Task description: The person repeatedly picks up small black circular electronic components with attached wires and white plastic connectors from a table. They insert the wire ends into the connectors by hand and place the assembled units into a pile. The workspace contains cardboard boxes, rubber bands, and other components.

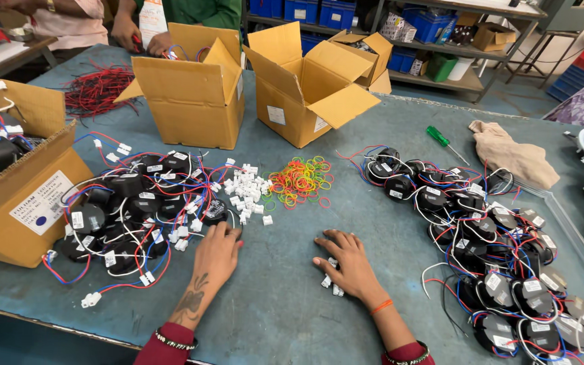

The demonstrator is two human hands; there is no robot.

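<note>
white plastic connector blocks (330, 282), a small handful, sit under your right hand (347, 265): palm down, fingers loosely curled over them, covering rather than pinching, a few poking out at the wrist side. reads like you're corralling them so they don't scatter on the blue-grey metal table (285, 318).

your left hand (216, 251) is flat, fingers spread, tips touching the near edge of the left pile of black round wound coils with red, blue and white leads (130, 213). nothing pinched there; it rests against the wires.

just beyond the left hand: loose heap of the same white connector blocks (246, 189), then a scatter of coloured rubber bands (300, 181) beside it, both between the two coil piles and within reach of either hand, so supplies are central.

right side: second, longer pile of black coils with labels (488, 257), running from mid-table to the near right corner, well apart from the left pile. looks like two batches kept separate.

further out: open cardboard box holding more coils (21, 196) at far left, two open cardboard boxes (251, 94) across the table, green-handled screwdriver (444, 142) and a beige cloth (512, 155) at the right. another person's hands (140, 37) work near a bundle of red and black wires (99, 91) at the far edge.
</note>
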